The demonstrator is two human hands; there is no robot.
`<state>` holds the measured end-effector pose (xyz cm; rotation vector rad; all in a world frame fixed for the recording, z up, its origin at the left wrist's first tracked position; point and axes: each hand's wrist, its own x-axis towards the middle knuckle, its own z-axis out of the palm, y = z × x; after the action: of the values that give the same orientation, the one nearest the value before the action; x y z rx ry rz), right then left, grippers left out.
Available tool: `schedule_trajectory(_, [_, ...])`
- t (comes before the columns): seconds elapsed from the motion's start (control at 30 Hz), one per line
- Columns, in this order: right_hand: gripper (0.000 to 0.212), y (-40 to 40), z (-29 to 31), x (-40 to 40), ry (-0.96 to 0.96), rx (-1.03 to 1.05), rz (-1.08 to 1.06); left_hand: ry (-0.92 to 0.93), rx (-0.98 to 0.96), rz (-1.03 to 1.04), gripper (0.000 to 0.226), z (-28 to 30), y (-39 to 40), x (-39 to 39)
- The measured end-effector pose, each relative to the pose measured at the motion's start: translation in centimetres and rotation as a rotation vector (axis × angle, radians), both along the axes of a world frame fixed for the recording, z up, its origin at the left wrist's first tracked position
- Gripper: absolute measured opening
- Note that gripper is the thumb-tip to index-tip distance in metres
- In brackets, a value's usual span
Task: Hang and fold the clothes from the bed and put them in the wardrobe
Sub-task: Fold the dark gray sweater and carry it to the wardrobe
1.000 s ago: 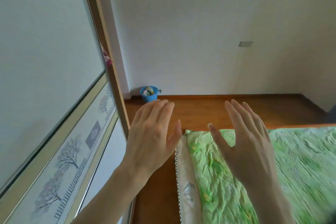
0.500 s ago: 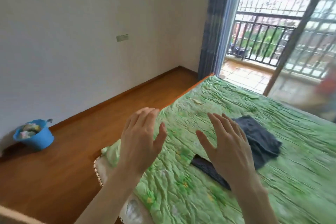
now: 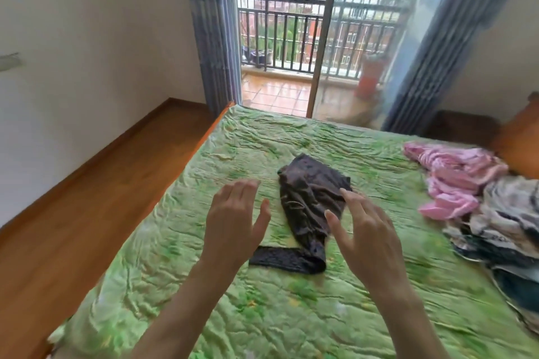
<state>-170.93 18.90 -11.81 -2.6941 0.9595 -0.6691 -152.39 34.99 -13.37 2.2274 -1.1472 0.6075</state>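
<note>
Hands (image 3: 233,221) (image 3: 370,230) spread, empty, above dark garment (image 3: 309,201); bed (image 3: 204,285) left half bare

head view: worn at head height, looks forward and down across the bed (image 3: 204,256) | faces the balcony door (image 3: 291,38) beyond its far edge | both hands close in the foreground | only one view
</note>
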Motion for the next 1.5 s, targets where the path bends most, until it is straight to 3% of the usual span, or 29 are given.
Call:
schedule_trajectory(0.33, [0.064,-3.8,-8.3,2.7,0.077,0.078,-0.054,0.140,0.119,-0.126,0.044,-8.9,-6.8,3.7])
schedule_trajectory(0.67, [0.063,-11.2,-17.1,8.0,0.047,0.095,-0.093,0.227,0.090,-0.111,0.043,-16.7,-14.8,7.4])
schedule_trajectory(0.97, [0.059,-17.6,-33.1,13.0,0.178,0.186,-0.121,0.407,0.178,-0.064,0.039,-32.7,-21.0,11.8])
schedule_trajectory(1.2, [0.056,-20.4,-43.8,15.8,0.241,0.222,-0.105,0.434,0.328,-0.081,0.039,-42.7,-23.7,14.2])
schedule_trajectory(1.5, [0.059,-25.3,-50.6,21.9,0.310,0.319,-0.157,0.368,0.346,-0.190,0.046,-47.2,-31.7,19.0])
